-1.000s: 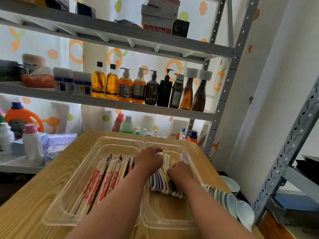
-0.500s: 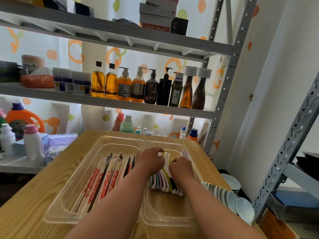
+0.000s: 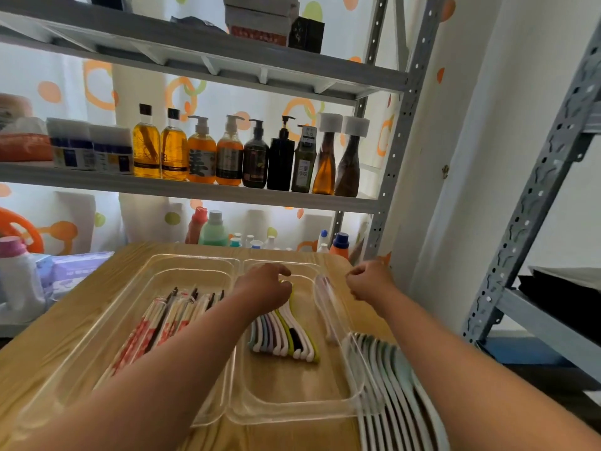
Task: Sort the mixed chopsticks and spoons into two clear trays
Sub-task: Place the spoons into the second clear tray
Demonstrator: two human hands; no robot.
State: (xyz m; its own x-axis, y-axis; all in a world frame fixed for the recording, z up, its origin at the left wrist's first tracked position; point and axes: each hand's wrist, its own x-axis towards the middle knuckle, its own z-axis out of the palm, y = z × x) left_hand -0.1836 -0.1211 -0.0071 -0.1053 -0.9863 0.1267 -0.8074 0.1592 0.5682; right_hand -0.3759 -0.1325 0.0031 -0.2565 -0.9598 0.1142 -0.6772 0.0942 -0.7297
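Observation:
Two clear trays stand side by side on a wooden table (image 3: 65, 346). The left tray (image 3: 182, 265) holds several chopsticks (image 3: 156, 327) in red and white sleeves. In the right tray (image 3: 292, 415) a row of spoons (image 3: 283, 336) in white, blue, green and black lies packed together. My left hand (image 3: 265, 288) curls over the far ends of that row. My right hand (image 3: 369, 279) hovers just right of the right tray, fingers curled, holding nothing. One pale spoon (image 3: 325, 304) lies along that tray's right wall.
Another row of pale spoons (image 3: 387, 379) lies on the table outside the right tray, near the front right edge. Grey metal shelving (image 3: 387, 196) with bottles (image 3: 227, 154) stands behind the table. A second rack (image 3: 527, 203) is at the right.
My right hand has lifted off the spoon row and moved right, out of the tray. My left hand stays on the spoons' far ends.

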